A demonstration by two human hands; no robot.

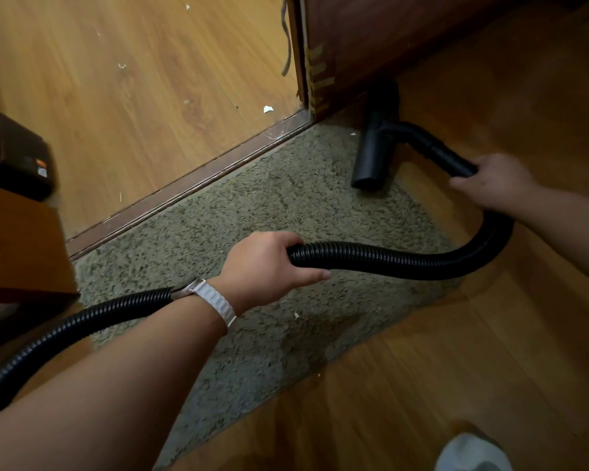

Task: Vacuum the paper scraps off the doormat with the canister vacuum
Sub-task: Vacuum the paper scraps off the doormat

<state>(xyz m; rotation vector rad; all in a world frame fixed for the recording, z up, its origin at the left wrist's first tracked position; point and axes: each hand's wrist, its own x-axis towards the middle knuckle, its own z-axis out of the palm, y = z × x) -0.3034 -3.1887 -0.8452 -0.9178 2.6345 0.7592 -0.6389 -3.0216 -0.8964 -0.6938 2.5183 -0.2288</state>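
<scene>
Left hand (266,263) wrapped around the black ribbed hose (388,258) mid-length, white watch band (218,302) on the wrist. Right hand (490,180) closed around the smooth black wand (446,154) near its curved end. One T-shaped black nozzle (371,154) rests at the far right corner of the doormat (252,205), against the dark wooden door (388,39). Doormat is shaggy, grey-green, rectangular, lying along the threshold strip (191,180). Two paper scraps (296,315) show on the mat, one near its middle, one by the nozzle; several more on the laminate floor (133,79) beyond the threshold.
</scene>
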